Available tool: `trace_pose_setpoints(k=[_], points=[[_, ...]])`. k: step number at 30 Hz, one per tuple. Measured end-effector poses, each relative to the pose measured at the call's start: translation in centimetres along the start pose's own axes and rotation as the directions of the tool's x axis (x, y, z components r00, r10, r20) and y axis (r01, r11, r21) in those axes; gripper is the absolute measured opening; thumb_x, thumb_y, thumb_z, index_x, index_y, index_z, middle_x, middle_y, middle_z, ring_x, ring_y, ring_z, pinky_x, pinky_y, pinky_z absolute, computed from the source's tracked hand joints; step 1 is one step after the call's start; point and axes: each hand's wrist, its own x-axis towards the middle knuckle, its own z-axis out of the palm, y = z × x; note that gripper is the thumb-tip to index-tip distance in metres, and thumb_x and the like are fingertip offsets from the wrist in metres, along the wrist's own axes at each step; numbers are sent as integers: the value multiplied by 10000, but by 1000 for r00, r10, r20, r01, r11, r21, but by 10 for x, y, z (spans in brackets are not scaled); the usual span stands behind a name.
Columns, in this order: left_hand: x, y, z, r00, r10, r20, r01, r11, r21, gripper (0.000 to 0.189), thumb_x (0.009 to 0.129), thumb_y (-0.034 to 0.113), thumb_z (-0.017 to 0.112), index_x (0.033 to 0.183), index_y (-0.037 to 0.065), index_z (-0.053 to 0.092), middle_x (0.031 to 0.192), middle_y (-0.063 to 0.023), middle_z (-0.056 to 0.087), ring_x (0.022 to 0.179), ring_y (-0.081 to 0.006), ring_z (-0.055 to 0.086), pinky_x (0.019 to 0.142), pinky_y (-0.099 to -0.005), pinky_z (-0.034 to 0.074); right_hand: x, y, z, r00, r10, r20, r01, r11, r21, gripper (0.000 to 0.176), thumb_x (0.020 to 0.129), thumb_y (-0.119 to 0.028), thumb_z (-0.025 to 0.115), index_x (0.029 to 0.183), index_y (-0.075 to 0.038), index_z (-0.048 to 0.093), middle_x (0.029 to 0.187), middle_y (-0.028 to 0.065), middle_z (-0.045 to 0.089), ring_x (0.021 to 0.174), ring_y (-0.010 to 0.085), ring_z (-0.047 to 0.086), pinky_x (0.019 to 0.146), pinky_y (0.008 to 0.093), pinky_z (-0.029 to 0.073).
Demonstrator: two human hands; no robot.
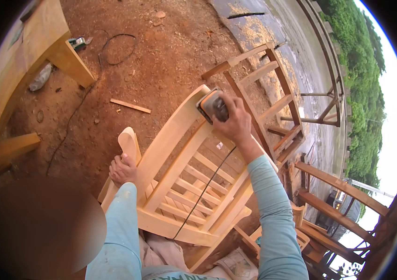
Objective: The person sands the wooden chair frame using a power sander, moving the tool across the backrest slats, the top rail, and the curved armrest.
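A pale wooden chair or bench [163,131] with a slatted panel stands tilted in front of me. My right hand [236,120] is wrapped round an electric sander [214,105], whose pad rests on the far end of the wide curved top board. From the sander side, a thin black cord [201,192] crosses the slats toward me. My left hand [123,169] is closed on the seat's armrest [127,139], near its rounded end; its fingertips are partly hidden. Both arms wear light blue sleeves.
A large curved wooden piece [35,44] stands at the left on the red dirt floor. Behind the seat is a brown wooden frame [259,73]. A loose wood strip [131,106], a looped cable [133,46] and a green tool [78,43] lie on the ground.
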Motion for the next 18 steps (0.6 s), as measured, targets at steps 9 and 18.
trace_pose_setpoints(k=[9, 18], points=[[0, 0, -1, 1000, 4, -2, -4, 1000, -24, 431, 1014, 475, 500, 961, 81, 665, 975, -178, 704, 935, -421, 670, 811, -559, 522, 30, 36, -6, 985, 168, -47, -165, 985, 50, 727, 754, -303, 811, 1429, -244, 551, 1119, 174, 649, 990, 400, 705, 861, 493, 591], [0, 0, -2, 1000, 13, -16, -13, 1000, -26, 437, 1009, 473, 509, 956, 69, 665, 976, -187, 703, 933, -422, 665, 820, -549, 523, 14, -32, 18, 997, -82, 2, 82, 997, -8, 694, 746, -198, 850, 1377, -335, 595, 1192, 136, 588, 959, 359, 711, 782, 458, 607]])
